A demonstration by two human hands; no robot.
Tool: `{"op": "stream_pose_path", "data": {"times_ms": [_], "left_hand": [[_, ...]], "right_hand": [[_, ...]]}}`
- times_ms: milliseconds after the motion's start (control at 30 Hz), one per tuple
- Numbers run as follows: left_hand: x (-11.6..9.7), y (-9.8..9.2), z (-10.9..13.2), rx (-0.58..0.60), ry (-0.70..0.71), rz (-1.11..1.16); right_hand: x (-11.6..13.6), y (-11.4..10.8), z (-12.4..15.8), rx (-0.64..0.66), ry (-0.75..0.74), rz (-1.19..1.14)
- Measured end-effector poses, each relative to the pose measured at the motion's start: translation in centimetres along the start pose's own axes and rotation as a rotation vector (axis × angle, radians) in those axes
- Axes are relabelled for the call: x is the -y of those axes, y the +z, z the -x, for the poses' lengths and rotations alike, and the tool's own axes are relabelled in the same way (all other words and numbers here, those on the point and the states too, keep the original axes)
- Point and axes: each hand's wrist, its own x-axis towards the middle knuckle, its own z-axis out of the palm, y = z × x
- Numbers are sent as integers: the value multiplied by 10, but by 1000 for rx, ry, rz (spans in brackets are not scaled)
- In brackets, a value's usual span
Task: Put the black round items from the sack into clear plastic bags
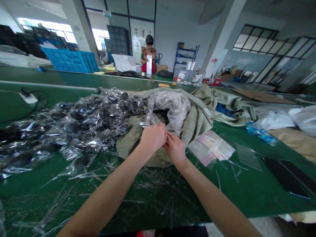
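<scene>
sack (197, 123) opens upward, long axis unclear; left hand (153, 137) and right hand (176, 150): fingers (162, 131) curled, hold indiscernible

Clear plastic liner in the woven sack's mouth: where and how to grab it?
I'd pinch the bunched folds on the right of the clear plastic liner, coming from the right with the right hand. They rise loosely around the opening of the woven sack, so should pinch easily; the left side is crowded by film-wrapped black pieces.

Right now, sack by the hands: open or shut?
Open: the sack gapes, showing its clear plastic liner inside.
</scene>
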Motion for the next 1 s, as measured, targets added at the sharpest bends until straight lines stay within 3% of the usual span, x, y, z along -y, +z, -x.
{"op": "stream_pose_path", "data": {"times_ms": [100, 267, 400, 533, 633, 867, 1000], "left_hand": [[-1, -4, 2, 23, 49, 36], [7, -11, 3, 44, 97, 103], [16, -10, 0, 96, 31, 72], [18, -6, -3, 128, -29, 130], [14, -2, -6, 62, -16, 216], [2, 8, -5, -13, -11, 212], [-6, 15, -2, -11, 83, 169]], "right_hand": [[-3, 2, -6, -140, 145, -113], [4, -2, -22, -265, 638, -491], [11, -3, -34, -345, 815, -840], [14, -1, -41, -401, 906, -1106], [16, -2, -44, -411, 935, -1196], [17, -3, -43, -376, 912, -1046], [11, -3, -45, -425, 865, -835]]}}
